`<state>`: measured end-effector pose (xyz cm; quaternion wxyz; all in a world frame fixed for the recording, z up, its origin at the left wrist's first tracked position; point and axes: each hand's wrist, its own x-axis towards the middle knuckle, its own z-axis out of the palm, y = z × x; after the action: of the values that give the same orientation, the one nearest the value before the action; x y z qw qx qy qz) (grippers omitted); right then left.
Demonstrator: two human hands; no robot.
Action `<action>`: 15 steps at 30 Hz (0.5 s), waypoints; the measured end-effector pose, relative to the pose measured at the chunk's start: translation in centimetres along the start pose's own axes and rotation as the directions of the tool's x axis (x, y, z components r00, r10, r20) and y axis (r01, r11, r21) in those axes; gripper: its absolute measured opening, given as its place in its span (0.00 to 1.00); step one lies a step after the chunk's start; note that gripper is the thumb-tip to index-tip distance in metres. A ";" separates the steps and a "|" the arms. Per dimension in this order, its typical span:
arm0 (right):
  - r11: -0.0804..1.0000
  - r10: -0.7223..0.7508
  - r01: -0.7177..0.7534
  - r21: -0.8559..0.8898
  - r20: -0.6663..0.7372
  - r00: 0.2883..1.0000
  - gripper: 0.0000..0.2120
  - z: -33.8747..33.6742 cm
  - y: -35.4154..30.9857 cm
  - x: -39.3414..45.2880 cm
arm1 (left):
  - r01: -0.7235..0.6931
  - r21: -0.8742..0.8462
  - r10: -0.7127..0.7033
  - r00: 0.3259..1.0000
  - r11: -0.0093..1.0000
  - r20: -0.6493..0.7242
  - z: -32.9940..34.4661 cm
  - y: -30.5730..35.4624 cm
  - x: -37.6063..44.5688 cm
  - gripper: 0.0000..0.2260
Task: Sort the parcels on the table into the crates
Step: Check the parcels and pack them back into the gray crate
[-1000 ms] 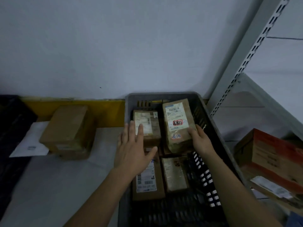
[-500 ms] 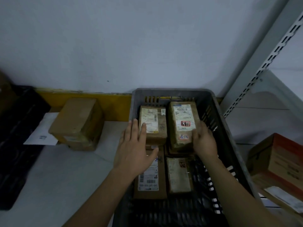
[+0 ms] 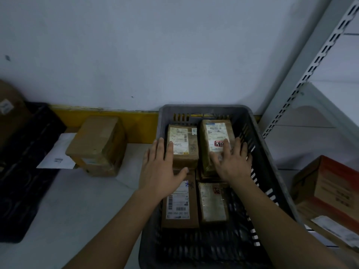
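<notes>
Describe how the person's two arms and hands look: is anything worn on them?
Both forearms are bare, with no sleeves in view. The left hand and the right hand have no gloves, and no rings, watch or wristband can be seen. The picture is dim.

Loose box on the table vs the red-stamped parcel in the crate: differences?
The loose box stands on the table outside the grey crate; the red-stamped parcel lies inside it. The box is bulkier, untouched, its top bare; the parcel is slimmer, top-labelled, under the right hand. Both are brown cardboard.
</notes>
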<state>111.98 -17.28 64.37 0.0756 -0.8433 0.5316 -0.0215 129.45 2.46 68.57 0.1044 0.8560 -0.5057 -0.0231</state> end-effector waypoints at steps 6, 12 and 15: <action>0.996 -0.092 0.094 0.010 -0.084 0.992 0.41 -2.6 -3.7 -2.0 | 0.112 -0.027 -0.113 0.993 0.993 -0.038 -0.8 -3.1 -1.0 0.48; 0.957 -0.283 0.290 0.022 -0.160 0.946 0.37 -4.7 -12.3 -6.2 | 0.253 -0.002 -0.253 0.965 0.967 -0.063 -1.9 -9.1 -2.9 0.45; 0.923 -0.372 0.384 0.017 -0.216 0.903 0.37 -4.9 -17.4 -8.5 | 0.287 -0.023 -0.288 0.955 0.958 -0.065 -2.5 -13.1 -4.5 0.44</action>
<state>123.29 -2.77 72.25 0.0386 -0.9208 0.3620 -0.1399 138.87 12.84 68.06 0.1229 0.9200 -0.3720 -0.0124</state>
